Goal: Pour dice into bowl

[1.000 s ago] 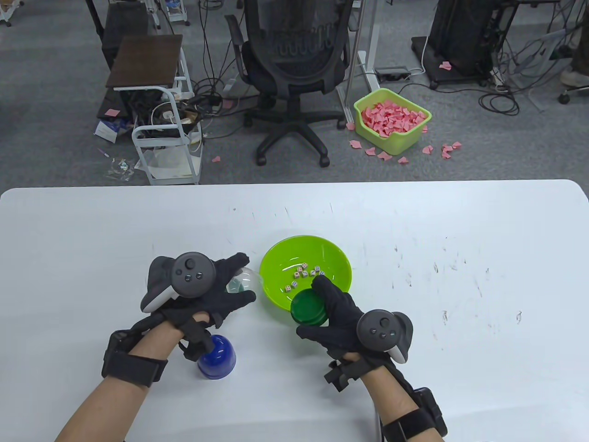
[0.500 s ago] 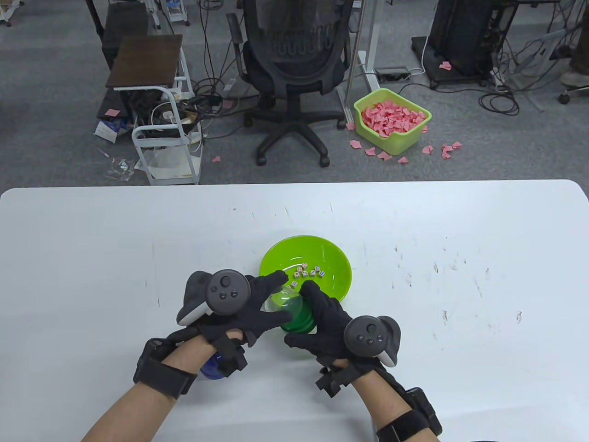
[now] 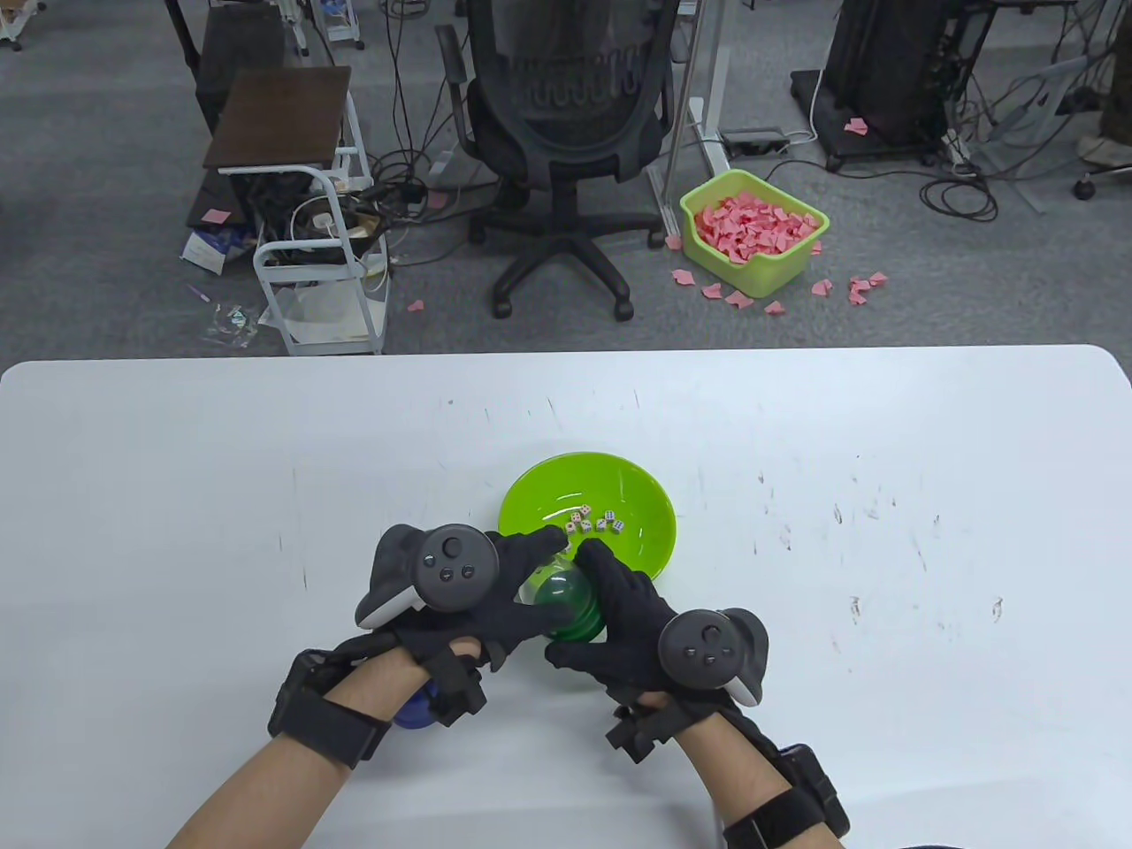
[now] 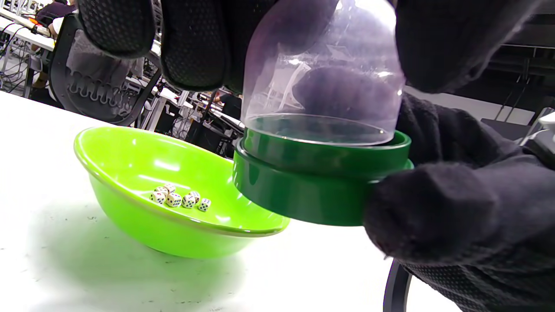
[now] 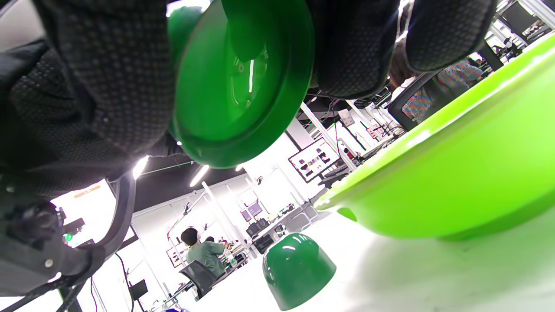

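Observation:
A lime green bowl (image 3: pixel 619 482) sits mid-table with several small white dice (image 3: pixel 591 522) in it. It also shows in the left wrist view (image 4: pixel 130 173), with the dice (image 4: pixel 180 198), and in the right wrist view (image 5: pixel 455 182). My left hand (image 3: pixel 535 579) grips a clear plastic dome (image 4: pixel 323 73) from above. My right hand (image 3: pixel 575 606) holds a round dark green base (image 4: pixel 312 186) just in front of the bowl. The dome's rim sits in the base. The dome looks empty. The base's underside fills the right wrist view (image 5: pixel 243 82).
A blue dome cup (image 3: pixel 411 712) stands on the table, mostly hidden under my left wrist. A dark green dome (image 5: pixel 299 268) stands on the table in the right wrist view; my hands hide it in the table view. An office chair (image 3: pixel 566 133) and a green bin (image 3: pixel 756 234) are on the floor beyond the table's far edge.
My left hand carried the clear dome to the right and set it onto the green base. My right hand shifted the base slightly left and nearer. The bowl and dice stayed put.

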`<action>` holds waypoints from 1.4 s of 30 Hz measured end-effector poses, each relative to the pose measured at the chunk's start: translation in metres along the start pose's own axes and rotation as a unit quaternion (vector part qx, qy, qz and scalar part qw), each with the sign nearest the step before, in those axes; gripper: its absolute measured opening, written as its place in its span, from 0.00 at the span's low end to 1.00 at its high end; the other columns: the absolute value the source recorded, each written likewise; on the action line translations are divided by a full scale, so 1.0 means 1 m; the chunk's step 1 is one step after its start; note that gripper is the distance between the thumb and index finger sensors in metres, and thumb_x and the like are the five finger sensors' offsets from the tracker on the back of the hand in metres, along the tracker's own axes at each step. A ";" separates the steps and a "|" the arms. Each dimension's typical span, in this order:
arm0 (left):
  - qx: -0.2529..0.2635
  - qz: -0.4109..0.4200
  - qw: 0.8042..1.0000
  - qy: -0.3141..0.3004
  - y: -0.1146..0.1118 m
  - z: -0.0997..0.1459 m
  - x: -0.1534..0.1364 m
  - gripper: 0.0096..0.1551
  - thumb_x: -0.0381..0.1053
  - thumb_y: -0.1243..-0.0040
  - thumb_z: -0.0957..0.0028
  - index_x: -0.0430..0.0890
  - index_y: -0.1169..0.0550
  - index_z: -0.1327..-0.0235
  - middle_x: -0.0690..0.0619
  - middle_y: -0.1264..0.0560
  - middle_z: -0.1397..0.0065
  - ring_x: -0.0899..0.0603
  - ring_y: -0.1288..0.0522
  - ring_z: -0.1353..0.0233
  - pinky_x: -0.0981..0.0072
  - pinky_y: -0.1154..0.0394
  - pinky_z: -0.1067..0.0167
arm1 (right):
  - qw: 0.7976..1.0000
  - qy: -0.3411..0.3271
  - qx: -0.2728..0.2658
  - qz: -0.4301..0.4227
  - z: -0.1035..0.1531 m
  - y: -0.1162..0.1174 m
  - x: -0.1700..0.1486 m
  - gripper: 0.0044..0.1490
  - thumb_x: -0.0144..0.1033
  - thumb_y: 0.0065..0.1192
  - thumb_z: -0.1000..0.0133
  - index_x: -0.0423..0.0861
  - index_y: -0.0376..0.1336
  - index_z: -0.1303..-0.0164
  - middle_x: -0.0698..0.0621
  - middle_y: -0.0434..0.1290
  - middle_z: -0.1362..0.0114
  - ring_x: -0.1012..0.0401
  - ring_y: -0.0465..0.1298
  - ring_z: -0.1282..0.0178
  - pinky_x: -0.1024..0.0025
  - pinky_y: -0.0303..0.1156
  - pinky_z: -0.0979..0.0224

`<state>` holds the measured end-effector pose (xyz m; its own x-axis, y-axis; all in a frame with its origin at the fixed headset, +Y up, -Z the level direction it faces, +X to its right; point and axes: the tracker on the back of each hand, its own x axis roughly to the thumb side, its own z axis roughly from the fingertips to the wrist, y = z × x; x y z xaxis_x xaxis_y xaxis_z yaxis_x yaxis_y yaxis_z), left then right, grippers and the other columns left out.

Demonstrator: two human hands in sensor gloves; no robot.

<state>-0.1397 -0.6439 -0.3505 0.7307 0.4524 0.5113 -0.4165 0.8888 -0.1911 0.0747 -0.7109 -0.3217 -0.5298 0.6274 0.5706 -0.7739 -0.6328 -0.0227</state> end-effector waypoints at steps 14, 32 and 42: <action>-0.016 0.009 1.000 0.004 -0.006 -0.001 0.001 0.50 0.72 0.37 0.56 0.50 0.37 0.23 0.45 0.27 0.24 0.36 0.27 0.27 0.37 0.31 0.29 | 1.000 -0.002 0.002 0.004 0.000 0.001 0.001 0.68 0.50 0.82 0.53 0.30 0.46 0.17 0.30 0.63 0.18 0.35 0.72 0.34 0.26 0.64 0.31; -0.088 -0.137 0.969 0.184 0.030 -0.022 -0.103 0.54 0.72 0.36 0.56 0.54 0.43 0.20 0.41 0.36 0.19 0.32 0.35 0.22 0.33 0.36 0.26 | 0.999 0.021 -0.033 0.011 -0.001 -0.018 -0.012 0.68 0.50 0.82 0.53 0.31 0.46 0.16 0.30 0.62 0.17 0.35 0.71 0.34 0.26 0.64 0.31; -0.201 -0.183 0.936 0.226 -0.013 -0.036 -0.141 0.57 0.73 0.34 0.58 0.62 0.48 0.20 0.39 0.41 0.16 0.31 0.37 0.19 0.33 0.37 0.25 | 0.999 0.022 -0.042 0.012 -0.001 -0.023 -0.013 0.68 0.50 0.82 0.53 0.32 0.45 0.16 0.31 0.62 0.17 0.35 0.71 0.33 0.26 0.64 0.31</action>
<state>-0.2175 -0.7163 -0.4502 0.9764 0.0172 0.2155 0.0765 0.9048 -0.4190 0.0989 -0.7035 -0.3292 -0.5610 0.6336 0.5327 -0.7869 -0.6081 -0.1055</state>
